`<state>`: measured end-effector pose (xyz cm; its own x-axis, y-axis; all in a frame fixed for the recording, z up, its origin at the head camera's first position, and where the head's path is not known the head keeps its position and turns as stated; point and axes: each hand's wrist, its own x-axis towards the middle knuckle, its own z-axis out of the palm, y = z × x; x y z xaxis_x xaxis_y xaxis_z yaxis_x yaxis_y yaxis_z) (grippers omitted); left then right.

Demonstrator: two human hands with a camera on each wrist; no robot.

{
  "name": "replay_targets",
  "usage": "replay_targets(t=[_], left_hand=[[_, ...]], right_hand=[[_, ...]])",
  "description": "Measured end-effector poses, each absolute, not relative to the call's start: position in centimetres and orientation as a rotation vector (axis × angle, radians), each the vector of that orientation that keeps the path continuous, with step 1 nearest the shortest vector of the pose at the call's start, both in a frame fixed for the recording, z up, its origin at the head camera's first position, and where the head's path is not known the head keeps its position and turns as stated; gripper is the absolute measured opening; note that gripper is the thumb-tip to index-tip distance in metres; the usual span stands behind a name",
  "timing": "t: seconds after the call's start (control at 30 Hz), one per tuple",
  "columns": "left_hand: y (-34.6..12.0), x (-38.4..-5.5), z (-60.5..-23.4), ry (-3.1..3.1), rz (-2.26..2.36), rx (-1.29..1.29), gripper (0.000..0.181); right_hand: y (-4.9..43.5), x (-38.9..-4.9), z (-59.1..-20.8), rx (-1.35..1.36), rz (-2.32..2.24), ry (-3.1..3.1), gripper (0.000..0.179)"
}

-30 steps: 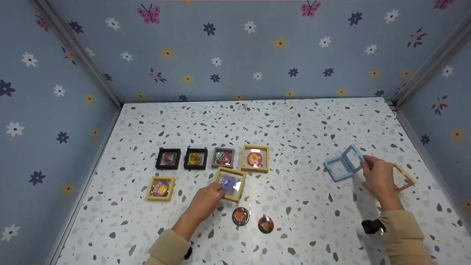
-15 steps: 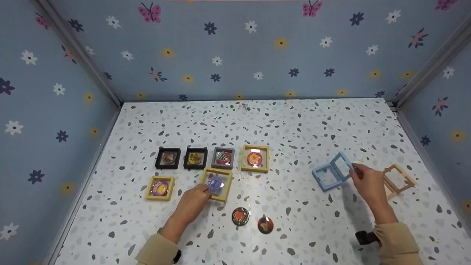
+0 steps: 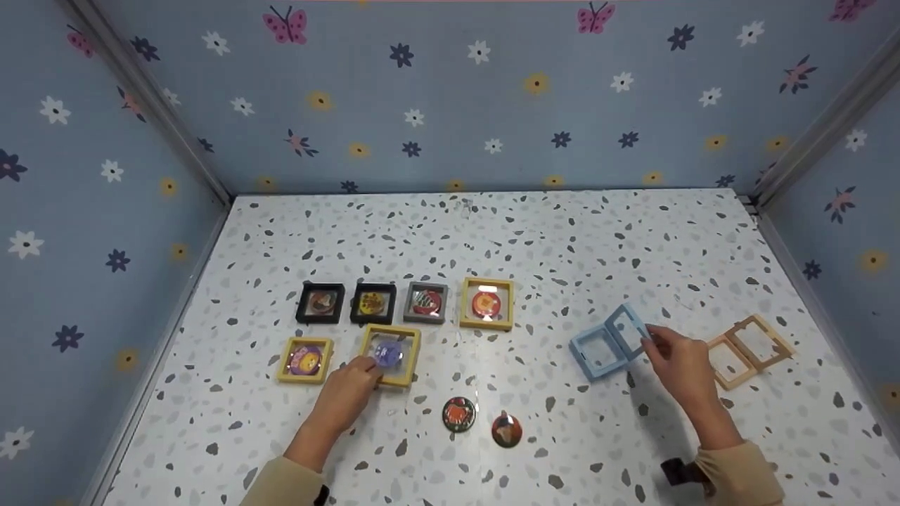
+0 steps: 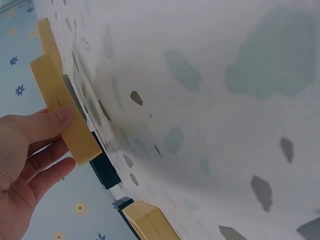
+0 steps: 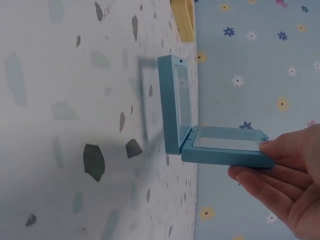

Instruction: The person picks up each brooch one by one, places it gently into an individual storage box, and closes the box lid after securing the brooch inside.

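My left hand [image 3: 344,393] grips the lower left side of a yellow display frame [image 3: 415,351] with a purple button badge [image 3: 388,355] seen through its clear window. In the left wrist view, thumb and fingers pinch the edge of this yellow frame [image 4: 65,107], tilted close over the table. My right hand [image 3: 678,365] pinches one half of a light blue hinged display frame [image 3: 617,344] by its outer edge. The blue frame [image 5: 171,105] stands spread at its hinge, nothing inside, and its shadow falls on the tabletop. Two loose round badges, one with a red design [image 3: 459,414] and one brownish [image 3: 507,429], lie between the hands.
Behind the left hand stand two black frames [image 3: 300,303], a grey frame [image 3: 426,320] and a yellow frame [image 3: 486,325], each holding a badge. Another filled yellow frame [image 3: 285,362] lies at left. A tan hinged frame [image 3: 749,355] lies unfolded at right. Flowered walls [image 3: 450,84] enclose the speckled table.
My left hand has moved left with the yellow frame, towards the filled yellow one. My right hand has carried the blue frame left and nearer, uncovering the tan frame.
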<state>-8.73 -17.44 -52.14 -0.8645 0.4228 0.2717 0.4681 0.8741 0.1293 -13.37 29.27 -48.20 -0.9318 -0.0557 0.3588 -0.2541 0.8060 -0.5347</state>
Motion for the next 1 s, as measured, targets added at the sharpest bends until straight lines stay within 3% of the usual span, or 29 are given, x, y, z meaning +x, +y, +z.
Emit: replay_targets(t=[1.0], left_hand=[[-19.7, -7.9, -53.3, -2.862, -0.325, -0.535, 0.008]], right_hand=[[21.9, -11.1, -49.6, 0.435, 1.071, -2.627, 0.021]])
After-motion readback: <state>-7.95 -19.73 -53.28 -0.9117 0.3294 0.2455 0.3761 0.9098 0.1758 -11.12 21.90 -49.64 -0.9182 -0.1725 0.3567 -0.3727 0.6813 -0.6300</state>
